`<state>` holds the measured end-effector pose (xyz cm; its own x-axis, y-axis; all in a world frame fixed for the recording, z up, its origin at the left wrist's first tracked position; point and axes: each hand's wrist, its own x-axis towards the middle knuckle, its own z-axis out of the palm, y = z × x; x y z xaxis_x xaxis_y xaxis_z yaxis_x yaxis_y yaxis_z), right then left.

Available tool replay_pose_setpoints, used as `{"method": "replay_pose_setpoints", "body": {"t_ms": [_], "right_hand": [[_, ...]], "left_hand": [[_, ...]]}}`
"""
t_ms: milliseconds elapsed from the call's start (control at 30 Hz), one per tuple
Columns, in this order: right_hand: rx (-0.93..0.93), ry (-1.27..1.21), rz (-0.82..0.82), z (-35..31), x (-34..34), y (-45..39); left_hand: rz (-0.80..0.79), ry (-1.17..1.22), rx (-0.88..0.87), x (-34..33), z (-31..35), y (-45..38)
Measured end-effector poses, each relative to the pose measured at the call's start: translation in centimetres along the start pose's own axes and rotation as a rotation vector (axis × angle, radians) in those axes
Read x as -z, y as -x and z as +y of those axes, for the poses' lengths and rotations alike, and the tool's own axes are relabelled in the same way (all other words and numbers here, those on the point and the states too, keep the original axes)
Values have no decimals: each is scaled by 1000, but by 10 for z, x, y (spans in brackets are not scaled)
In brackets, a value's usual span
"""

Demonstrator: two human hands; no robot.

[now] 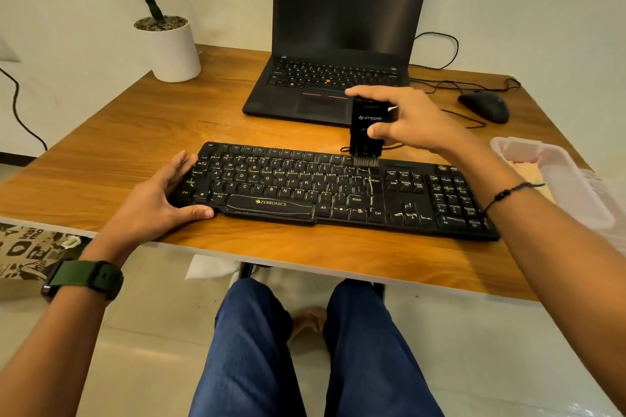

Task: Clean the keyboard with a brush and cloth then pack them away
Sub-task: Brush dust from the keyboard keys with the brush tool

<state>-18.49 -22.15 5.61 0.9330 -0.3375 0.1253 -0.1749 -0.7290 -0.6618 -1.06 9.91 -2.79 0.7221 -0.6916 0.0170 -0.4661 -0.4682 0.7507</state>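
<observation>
A black full-size keyboard (305, 189) with dusty keys lies along the front of the wooden table (135, 132). My right hand (406, 122) grips a black block-shaped brush (367, 132) upright, its short bristles touching the keyboard's top row near the right end of the function keys. My left hand (159, 199) clasps the keyboard's left end, thumb at the front edge and fingers over the back corner. A cloth (206, 267) shows as a white piece under the table's front edge, partly hidden.
An open black laptop (338, 44) stands behind the keyboard. A black mouse (484, 106) with cable lies at the back right. A clear plastic box (555, 176) sits at the right edge. A white plant pot (172, 47) stands at the back left.
</observation>
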Motion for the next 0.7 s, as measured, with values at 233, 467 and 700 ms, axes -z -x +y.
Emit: {"method": "replay_pose_setpoints", "body": {"t_ms": [233, 467, 700], "right_hand": [[58, -195, 11, -21, -26, -16], [34, -152, -15, -10, -20, -9], [-82, -146, 28, 19, 15, 17]], "left_hand": [[7, -2, 3, -1, 2, 0], [2, 4, 17, 0, 3, 1], [5, -6, 18, 0, 3, 1]]}}
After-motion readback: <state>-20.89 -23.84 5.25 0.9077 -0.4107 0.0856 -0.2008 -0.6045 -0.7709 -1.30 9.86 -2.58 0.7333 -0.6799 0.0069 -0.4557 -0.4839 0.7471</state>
